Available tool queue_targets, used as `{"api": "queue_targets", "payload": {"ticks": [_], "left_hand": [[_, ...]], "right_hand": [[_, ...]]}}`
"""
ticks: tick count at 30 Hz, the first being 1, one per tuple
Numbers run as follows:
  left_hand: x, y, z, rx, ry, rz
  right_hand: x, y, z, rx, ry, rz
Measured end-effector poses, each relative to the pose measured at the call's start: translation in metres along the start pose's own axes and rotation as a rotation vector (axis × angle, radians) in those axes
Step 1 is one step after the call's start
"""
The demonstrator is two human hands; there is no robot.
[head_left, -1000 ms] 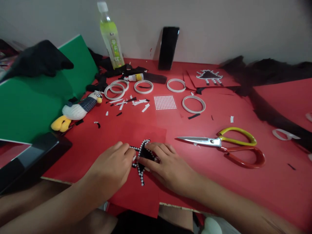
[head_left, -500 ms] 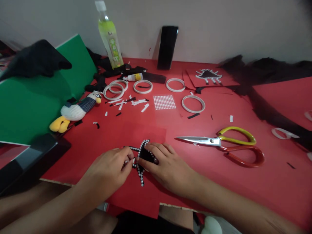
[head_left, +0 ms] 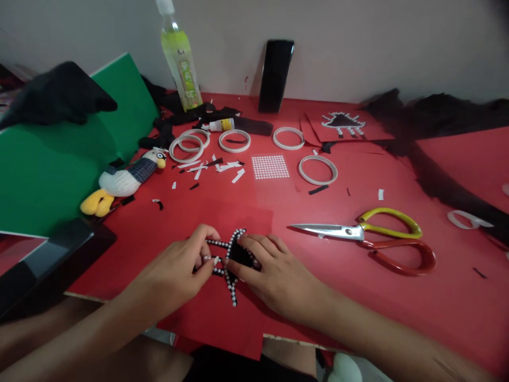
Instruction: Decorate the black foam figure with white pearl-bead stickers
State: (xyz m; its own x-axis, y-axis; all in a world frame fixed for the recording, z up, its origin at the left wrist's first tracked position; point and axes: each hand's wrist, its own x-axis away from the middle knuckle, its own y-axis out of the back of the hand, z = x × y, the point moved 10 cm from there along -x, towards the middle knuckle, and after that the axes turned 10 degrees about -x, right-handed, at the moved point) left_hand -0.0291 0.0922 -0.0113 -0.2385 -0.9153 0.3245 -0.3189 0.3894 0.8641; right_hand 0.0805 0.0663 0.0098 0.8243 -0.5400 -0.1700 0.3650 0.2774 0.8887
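A black cut-out edged with pearl beads lies on a red paper sheet near the table's front edge. Beaded strips stick out from its left side and one points towards me. My right hand rests over the cut-out, thumb and fingers spread across it and covering its right part. At the left strips is my left hand; its thumb and index finger are apart, the index by the upper strip and the thumb by the lower ones. Its other fingers are curled in and partly hidden.
Scissors lie to the right. Behind are a pearl sticker sheet, several tape rings, paper scraps, a glue bottle, a drink bottle, a phone and another beaded cut-out. A plush bird sits left.
My left thumb and index finger have moved apart from a pinch, uncovering more of the beaded strips. My right hand keeps its place on the cut-out. The view has shifted slightly.
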Motion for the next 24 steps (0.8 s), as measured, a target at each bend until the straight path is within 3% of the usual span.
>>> {"api": "queue_targets", "payload": {"ticks": [12, 18, 24], "left_hand": [[-0.002, -0.001, 0.001, -0.089, 0.096, -0.006], [-0.011, -0.002, 0.004, 0.044, 0.125, 0.086], [-0.011, 0.002, 0.000, 0.077, 0.115, 0.103]], "right_hand": [[0.001, 0.000, 0.002, 0.001, 0.018, -0.020], [0.000, -0.001, 0.000, -0.012, -0.012, 0.001], [-0.003, -0.001, 0.001, -0.022, -0.030, 0.034]]}}
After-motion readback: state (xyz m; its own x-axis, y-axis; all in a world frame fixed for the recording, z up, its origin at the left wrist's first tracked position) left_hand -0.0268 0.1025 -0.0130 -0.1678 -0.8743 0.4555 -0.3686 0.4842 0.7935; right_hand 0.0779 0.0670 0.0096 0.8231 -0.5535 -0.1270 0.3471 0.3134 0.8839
